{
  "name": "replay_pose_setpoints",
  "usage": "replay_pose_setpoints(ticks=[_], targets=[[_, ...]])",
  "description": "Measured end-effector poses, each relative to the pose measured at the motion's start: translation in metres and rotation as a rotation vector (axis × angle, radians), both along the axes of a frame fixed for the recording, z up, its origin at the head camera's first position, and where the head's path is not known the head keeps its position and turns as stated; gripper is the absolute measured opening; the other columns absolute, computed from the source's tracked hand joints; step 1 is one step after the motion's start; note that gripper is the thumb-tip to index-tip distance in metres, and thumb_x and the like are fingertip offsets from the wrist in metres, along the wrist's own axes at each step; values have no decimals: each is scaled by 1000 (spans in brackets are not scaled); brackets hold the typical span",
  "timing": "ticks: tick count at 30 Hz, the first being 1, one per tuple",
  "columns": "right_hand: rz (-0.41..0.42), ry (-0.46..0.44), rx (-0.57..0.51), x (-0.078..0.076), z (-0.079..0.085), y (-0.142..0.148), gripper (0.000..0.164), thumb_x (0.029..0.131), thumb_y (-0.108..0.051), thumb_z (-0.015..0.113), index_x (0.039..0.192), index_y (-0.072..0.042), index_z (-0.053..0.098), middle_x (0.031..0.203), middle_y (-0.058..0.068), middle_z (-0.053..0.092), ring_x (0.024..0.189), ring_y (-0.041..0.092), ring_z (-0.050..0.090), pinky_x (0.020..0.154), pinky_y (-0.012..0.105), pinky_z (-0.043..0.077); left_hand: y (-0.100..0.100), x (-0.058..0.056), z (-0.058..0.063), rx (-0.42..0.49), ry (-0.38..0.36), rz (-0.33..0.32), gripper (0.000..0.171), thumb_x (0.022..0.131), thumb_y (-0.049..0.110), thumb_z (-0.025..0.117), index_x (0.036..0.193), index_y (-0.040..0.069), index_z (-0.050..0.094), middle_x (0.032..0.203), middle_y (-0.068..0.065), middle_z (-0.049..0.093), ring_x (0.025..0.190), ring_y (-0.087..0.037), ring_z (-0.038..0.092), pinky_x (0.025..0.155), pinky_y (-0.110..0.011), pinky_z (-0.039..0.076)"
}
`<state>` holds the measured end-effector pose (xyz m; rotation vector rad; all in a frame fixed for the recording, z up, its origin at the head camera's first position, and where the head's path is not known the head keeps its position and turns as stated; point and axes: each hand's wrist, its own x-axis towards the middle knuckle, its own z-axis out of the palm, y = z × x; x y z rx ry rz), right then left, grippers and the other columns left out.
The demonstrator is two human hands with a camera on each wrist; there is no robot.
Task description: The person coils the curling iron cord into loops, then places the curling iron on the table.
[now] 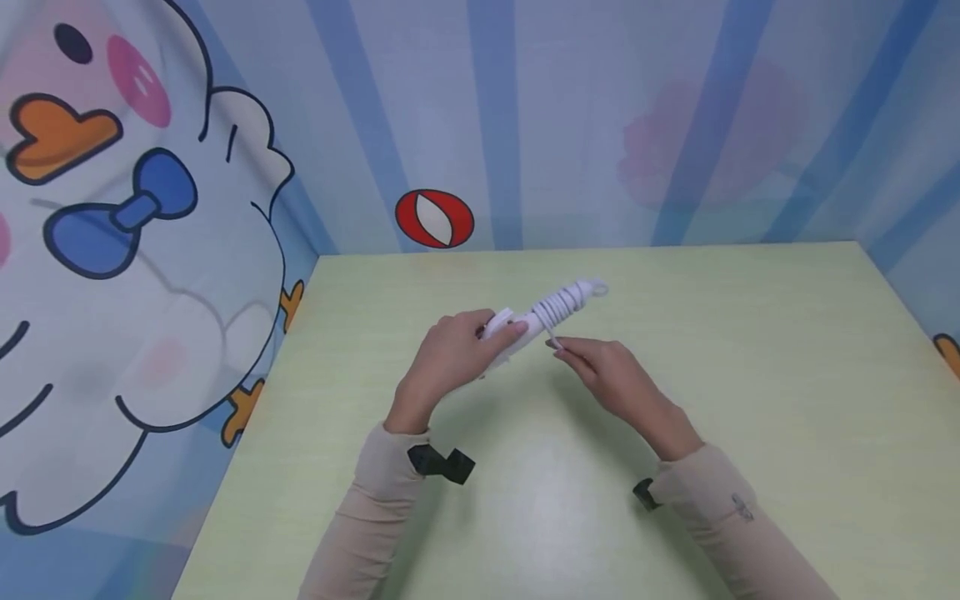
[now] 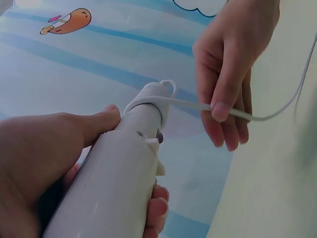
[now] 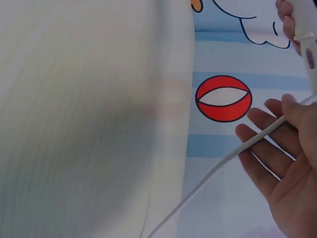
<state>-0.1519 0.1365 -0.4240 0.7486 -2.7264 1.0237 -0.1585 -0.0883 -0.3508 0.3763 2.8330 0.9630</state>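
My left hand (image 1: 453, 354) grips a white rod-shaped electric appliance (image 2: 114, 183) by its thicker body, the thumb lying along it. Its narrower end, with a small cord loop at the tip, points away and to the right. Several turns of white cord (image 1: 561, 306) are wound round that end. My right hand (image 1: 618, 379) pinches the cord between thumb and fingers just beside the windings. From there the loose cord (image 3: 213, 171) trails down past the spread fingers in the right wrist view. A small dark button (image 2: 159, 136) shows on the appliance's side.
Both hands are above a pale yellow-green table (image 1: 750, 375). Behind it stands a blue striped wall (image 1: 570, 125), with a large cartoon bird (image 1: 187, 350) on the left side. Black wrist camera straps (image 1: 442, 463) sit on the beige sleeves (image 1: 375, 517).
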Motion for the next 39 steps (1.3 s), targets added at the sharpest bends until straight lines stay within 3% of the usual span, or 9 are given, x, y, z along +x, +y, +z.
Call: replay_pose_setpoints(ticks=[2, 7, 12, 14, 19, 23, 27, 33, 39], targets=[[18, 19, -27, -2, -3, 2, 28, 94, -23, 52, 117, -12, 63, 108, 4, 67, 69, 11, 55, 65, 30, 44, 1, 2, 1, 17, -9, -37, 45, 85, 60, 50, 100, 19, 61, 75, 2, 59, 63, -16, 56, 52, -29, 46], [37, 101, -77, -8, -5, 7, 20, 90, -18, 59, 107, -11, 67, 101, 3, 69, 79, 11, 61, 68, 33, 49, 1, 6, 5, 64, -49, -115, 42, 84, 61, 50, 93, 21, 61, 75, 1, 60, 62, -16, 57, 53, -31, 47], [56, 85, -125, -10, -1, 10, 18, 86, -12, 63, 104, -8, 67, 101, 7, 68, 92, 18, 63, 75, 38, 50, -3, 8, 7, 98, -101, -213, 38, 83, 62, 52, 88, 25, 61, 77, 2, 60, 64, -16, 58, 55, -32, 48], [89, 80, -119, -8, 2, 11, 22, 85, -6, 64, 107, -7, 66, 105, 8, 67, 98, 22, 63, 79, 39, 50, -6, 9, 8, 98, -100, -265, 35, 83, 60, 53, 87, 26, 62, 76, 4, 61, 66, -15, 58, 55, -32, 48], [224, 230, -55, -5, 10, 14, 41, 79, 10, 64, 117, -5, 61, 116, 10, 63, 106, 26, 60, 83, 41, 48, -8, 11, 11, 80, -99, -394, 30, 83, 57, 55, 82, 28, 61, 73, 6, 61, 64, -12, 57, 55, -30, 48], [285, 291, -132, -6, 17, 15, 39, 80, 9, 62, 116, -6, 61, 109, 10, 66, 96, 23, 64, 77, 39, 51, -7, 15, 15, 40, -97, -461, 30, 82, 58, 57, 78, 28, 60, 68, 7, 58, 60, -10, 55, 54, -28, 46], [295, 266, -113, -8, 22, 17, 32, 85, -1, 60, 116, -7, 61, 107, 7, 67, 88, 15, 64, 71, 34, 50, -5, 19, 19, -7, -97, -502, 31, 82, 56, 59, 76, 26, 58, 64, 7, 55, 56, -9, 52, 53, -26, 44], [223, 218, 22, -18, 21, 26, 26, 89, -15, 60, 115, -11, 63, 112, 1, 65, 103, 16, 61, 83, 36, 48, 2, 23, 23, -100, -101, -544, 33, 82, 57, 58, 74, 25, 58, 62, 8, 55, 53, -7, 50, 52, -25, 41], [154, 276, 88, -22, 31, 30, 23, 86, -19, 65, 109, -16, 67, 107, -3, 66, 99, 15, 62, 83, 36, 47, 7, 23, 21, -226, -89, -507, 35, 81, 59, 58, 74, 25, 59, 61, 9, 55, 54, -7, 51, 53, -25, 41]])
